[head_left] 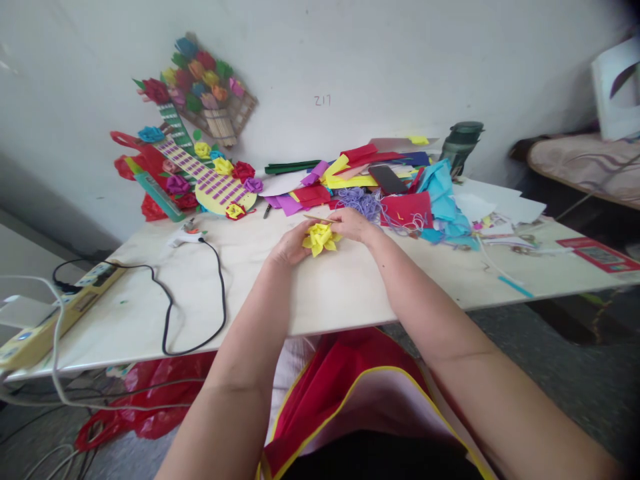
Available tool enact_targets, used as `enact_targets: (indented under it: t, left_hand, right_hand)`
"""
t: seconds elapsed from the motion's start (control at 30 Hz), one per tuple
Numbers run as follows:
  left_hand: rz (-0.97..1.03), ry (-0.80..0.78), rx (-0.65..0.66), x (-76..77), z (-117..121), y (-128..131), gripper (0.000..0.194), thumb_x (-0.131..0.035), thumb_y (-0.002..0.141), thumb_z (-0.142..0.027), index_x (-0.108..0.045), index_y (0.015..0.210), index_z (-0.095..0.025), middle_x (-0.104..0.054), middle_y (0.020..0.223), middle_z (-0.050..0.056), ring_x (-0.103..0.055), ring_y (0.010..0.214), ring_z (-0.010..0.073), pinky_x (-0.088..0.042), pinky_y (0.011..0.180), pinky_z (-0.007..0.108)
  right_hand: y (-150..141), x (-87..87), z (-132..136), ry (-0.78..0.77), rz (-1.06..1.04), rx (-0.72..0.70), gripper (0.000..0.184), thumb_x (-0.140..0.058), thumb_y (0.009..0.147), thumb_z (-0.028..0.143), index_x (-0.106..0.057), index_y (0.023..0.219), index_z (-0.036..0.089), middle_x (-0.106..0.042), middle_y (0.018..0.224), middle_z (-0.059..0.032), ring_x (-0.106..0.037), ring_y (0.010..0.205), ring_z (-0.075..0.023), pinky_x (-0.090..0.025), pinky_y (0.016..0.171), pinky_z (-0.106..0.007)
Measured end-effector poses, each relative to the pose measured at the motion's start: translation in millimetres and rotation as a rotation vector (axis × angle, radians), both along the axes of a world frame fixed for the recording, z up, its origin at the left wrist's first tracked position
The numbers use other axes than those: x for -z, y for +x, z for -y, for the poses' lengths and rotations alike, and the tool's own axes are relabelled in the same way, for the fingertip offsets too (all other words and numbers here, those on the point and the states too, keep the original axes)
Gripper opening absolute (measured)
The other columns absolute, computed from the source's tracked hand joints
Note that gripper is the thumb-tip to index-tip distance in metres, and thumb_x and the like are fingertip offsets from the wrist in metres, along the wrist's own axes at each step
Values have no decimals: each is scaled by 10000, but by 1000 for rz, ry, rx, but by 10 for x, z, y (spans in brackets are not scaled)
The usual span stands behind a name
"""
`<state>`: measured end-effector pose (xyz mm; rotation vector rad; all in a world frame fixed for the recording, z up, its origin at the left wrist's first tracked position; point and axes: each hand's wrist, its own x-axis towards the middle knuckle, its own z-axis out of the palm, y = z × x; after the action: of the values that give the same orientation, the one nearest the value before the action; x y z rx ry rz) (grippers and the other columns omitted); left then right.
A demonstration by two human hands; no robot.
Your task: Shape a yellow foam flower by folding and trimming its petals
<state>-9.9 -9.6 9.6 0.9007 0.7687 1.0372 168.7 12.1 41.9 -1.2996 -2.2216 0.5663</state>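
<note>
A yellow paper flower [321, 239] with pointed petals sits between my hands, just above the table. My left hand [294, 244] is closed around its left side. On the other side, my right hand [354, 225] is closed on a thin tan stick [319, 218] that runs along the flower's far edge. Whether the stick touches the petals, I cannot tell. Beyond my hands lie a tangle of purple yarn [359, 202] and a red paper sheet [407, 211].
Paper sheets, a phone [388, 179] and a dark bottle [461, 147] line the wall side. A guitar-shaped piece with paper flowers [220, 187] leans at the back left. A glue gun [186, 233] with a black cord [223, 300] and a power strip [75, 307] lie left.
</note>
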Motion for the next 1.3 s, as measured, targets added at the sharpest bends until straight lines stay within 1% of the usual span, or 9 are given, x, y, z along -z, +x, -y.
enact_targets:
  t: [0.23,0.4,0.57,0.7,0.83,0.93,1.1,1.2,1.3]
  left_hand:
    - [-67,31,-92,35,5,8,165,-491,895,-152,-611,1004,-122,-693,863,82,-666,683,145,-547,612,247]
    - [-62,35,-60,-18,51,13,173,-533,847,-107,-626,992,-112,-701,867,89,-668,667,149,-537,598,248]
    - [-35,39,-22,1,26,5,221,-601,777,-93,-650,993,-99,-713,905,111,-676,685,158,-529,621,252]
    - [-40,23,-5,20,3,-5,267,-587,770,-90,-646,1030,-102,-715,902,110,-681,705,165,-530,651,265]
    - [-43,24,-21,32,-9,-8,205,-588,761,-89,-645,958,-108,-712,866,99,-673,691,162,-525,656,264]
    - [-49,28,-44,34,-11,-1,156,-592,751,-87,-642,898,-105,-700,788,83,-658,648,152,-517,640,256]
    - [-69,9,-56,21,1,26,163,-588,722,-60,-640,871,-99,-687,718,71,-644,606,152,-509,615,256]
    - [-68,1,-93,18,3,45,169,-590,690,-35,-625,836,-113,-687,720,63,-644,603,150,-498,595,250]
    - [-77,6,-124,27,-6,61,177,-574,685,-30,-619,836,-111,-684,720,65,-651,612,157,-487,575,246]
  right_hand:
    - [-6,7,1,11,0,5,253,-508,689,267,-717,756,141,-563,619,5,-460,619,-116,-288,561,-236]
    - [-11,-9,21,7,6,5,248,-503,694,270,-708,744,138,-557,621,6,-460,620,-116,-296,574,-240]
    - [-16,7,11,12,-9,-11,268,-514,723,332,-692,722,131,-548,617,7,-455,621,-113,-295,570,-237]
    - [-24,21,2,16,5,-8,257,-513,736,338,-659,677,134,-513,598,14,-443,612,-109,-280,564,-239]
    - [-19,15,7,0,-13,-52,334,-499,771,411,-657,686,130,-505,603,12,-439,623,-112,-282,580,-247]
    - [-11,-13,37,-12,24,-110,413,-528,775,509,-687,781,128,-549,653,11,-477,667,-119,-307,609,-239]
    - [-50,-61,129,8,175,-48,528,-659,707,523,-645,1128,204,-685,992,-34,-599,864,-166,-388,723,-246]
    - [-109,-62,177,41,273,0,672,-688,659,592,-575,1206,219,-691,1090,-72,-632,949,-224,-425,777,-295]
    - [-167,-48,207,86,322,29,727,-687,646,625,-540,1219,203,-683,1136,-109,-639,1009,-269,-442,827,-346]
